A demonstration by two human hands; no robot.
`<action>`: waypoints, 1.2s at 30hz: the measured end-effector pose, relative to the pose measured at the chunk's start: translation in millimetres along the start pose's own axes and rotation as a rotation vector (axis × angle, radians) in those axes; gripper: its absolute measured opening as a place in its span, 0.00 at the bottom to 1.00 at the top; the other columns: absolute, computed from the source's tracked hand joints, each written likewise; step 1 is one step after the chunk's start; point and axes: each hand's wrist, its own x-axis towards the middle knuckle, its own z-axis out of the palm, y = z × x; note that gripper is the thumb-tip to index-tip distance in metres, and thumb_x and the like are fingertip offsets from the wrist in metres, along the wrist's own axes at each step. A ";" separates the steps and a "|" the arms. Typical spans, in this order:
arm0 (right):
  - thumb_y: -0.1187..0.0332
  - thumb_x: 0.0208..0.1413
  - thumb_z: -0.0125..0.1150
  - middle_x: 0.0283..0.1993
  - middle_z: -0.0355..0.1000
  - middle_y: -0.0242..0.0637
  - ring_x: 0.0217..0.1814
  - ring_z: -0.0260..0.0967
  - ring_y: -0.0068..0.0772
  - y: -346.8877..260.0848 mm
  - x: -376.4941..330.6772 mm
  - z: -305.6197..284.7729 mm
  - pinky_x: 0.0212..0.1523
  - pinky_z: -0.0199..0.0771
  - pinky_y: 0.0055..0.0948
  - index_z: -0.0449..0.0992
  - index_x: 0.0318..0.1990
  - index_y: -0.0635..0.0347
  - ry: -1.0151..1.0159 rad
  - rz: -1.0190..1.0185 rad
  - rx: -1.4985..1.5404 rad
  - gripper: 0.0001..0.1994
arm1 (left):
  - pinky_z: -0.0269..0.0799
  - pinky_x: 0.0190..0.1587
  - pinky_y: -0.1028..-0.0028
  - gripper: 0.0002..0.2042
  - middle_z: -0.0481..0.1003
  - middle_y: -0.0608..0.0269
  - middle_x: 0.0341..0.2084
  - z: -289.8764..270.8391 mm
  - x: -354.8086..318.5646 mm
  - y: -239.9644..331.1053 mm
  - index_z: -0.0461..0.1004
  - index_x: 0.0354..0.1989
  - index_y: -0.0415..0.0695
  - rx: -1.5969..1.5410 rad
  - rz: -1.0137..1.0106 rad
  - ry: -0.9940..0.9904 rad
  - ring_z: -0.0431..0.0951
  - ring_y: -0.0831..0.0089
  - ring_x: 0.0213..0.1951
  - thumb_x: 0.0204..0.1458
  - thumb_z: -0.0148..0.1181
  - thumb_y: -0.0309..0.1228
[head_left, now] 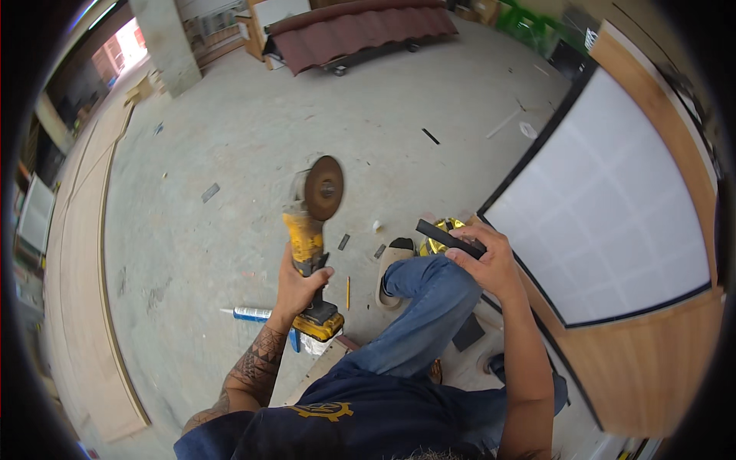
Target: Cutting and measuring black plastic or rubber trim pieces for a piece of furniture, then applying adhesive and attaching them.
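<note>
My left hand grips the body of a yellow and black cordless angle grinder, held upright over the concrete floor. Its brown round disc faces up and away from me. My right hand holds a short black flat strip by one end, just left of a large white panel with a black edge and wooden frame. The two hands are apart, with my bent knee in blue jeans between them.
A white sealant tube and a pencil lie on the floor near my left hand. A gold shiny object sits by my sandal. Long wooden boards lie at the left; a cart with dark red roofing sheets stands far back.
</note>
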 end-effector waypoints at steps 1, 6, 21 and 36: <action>0.66 0.55 0.78 0.46 0.82 0.43 0.48 0.80 0.38 -2.3 8.4 4.3 0.53 0.76 0.32 0.83 0.49 0.65 -0.023 -0.017 -0.004 0.17 | 0.78 0.49 0.68 0.34 0.78 0.61 0.43 0.3 2.4 10.2 0.66 0.61 0.40 0.153 0.028 -0.024 0.80 0.70 0.42 0.46 0.77 0.30; 0.66 0.55 0.78 0.45 0.81 0.43 0.45 0.80 0.40 -10.7 27.0 19.1 0.51 0.77 0.33 0.83 0.49 0.66 -0.053 -0.111 -0.047 0.17 | 0.74 0.59 0.65 0.40 0.79 0.54 0.50 19.8 -2.4 30.8 0.63 0.69 0.41 0.203 0.149 -0.098 0.80 0.64 0.53 0.45 0.74 0.31; 0.67 0.54 0.79 0.43 0.82 0.46 0.45 0.81 0.43 -10.7 33.4 26.9 0.50 0.77 0.34 0.83 0.47 0.69 -0.037 -0.061 -0.032 0.17 | 0.76 0.59 0.62 0.42 0.80 0.45 0.52 38.1 3.6 21.9 0.61 0.72 0.41 0.287 0.177 -0.143 0.83 0.54 0.55 0.46 0.70 0.32; 0.67 0.54 0.79 0.41 0.82 0.46 0.44 0.81 0.42 -7.8 34.6 33.7 0.50 0.77 0.34 0.84 0.45 0.68 0.003 -0.147 -0.050 0.16 | 0.77 0.57 0.63 0.41 0.81 0.45 0.51 35.6 4.6 17.5 0.60 0.72 0.41 0.294 0.144 -0.167 0.83 0.54 0.52 0.46 0.69 0.32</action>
